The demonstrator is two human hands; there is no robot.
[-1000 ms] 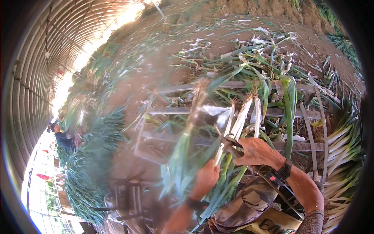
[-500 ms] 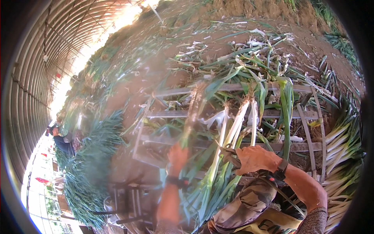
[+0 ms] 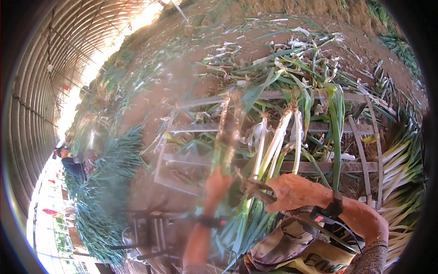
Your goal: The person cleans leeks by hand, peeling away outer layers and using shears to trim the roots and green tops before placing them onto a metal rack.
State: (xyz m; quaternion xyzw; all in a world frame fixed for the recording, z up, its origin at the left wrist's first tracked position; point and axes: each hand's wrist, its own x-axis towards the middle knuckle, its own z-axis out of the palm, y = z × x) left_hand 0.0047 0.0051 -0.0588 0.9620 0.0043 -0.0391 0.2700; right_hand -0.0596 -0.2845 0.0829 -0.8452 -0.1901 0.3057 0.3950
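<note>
**Leek handling at the slatted rack**

A grey wooden slatted rack (image 3: 319, 128) spans the centre of the view, standing on brown soil. Loose green leek leaves and trimmings lie across and behind it. A stack of trimmed white-stemmed leeks (image 3: 401, 169) lies at its right end. A long heap of green-leaved leeks (image 3: 105, 192) runs along the ground at the left.

A bundle of long leeks with white shafts and green leaves (image 3: 278, 146) lies across the rack slats, root ends pointing away from the person, leaves trailing toward the lap.

The left hand (image 3: 218, 185) is motion-blurred. Its fingers are wrapped around a single soil-covered leek stalk (image 3: 228, 132), held nearly upright; the stalk rises out of the top of the fist, just left of the bundle.

The right hand (image 3: 294, 192), with a dark wrist strap, holds a small dark cutting tool (image 3: 255, 188). The fingers are curled tight on the tool, which projects leftward beyond the knuckles, touching the bundle's lower shafts.
</note>
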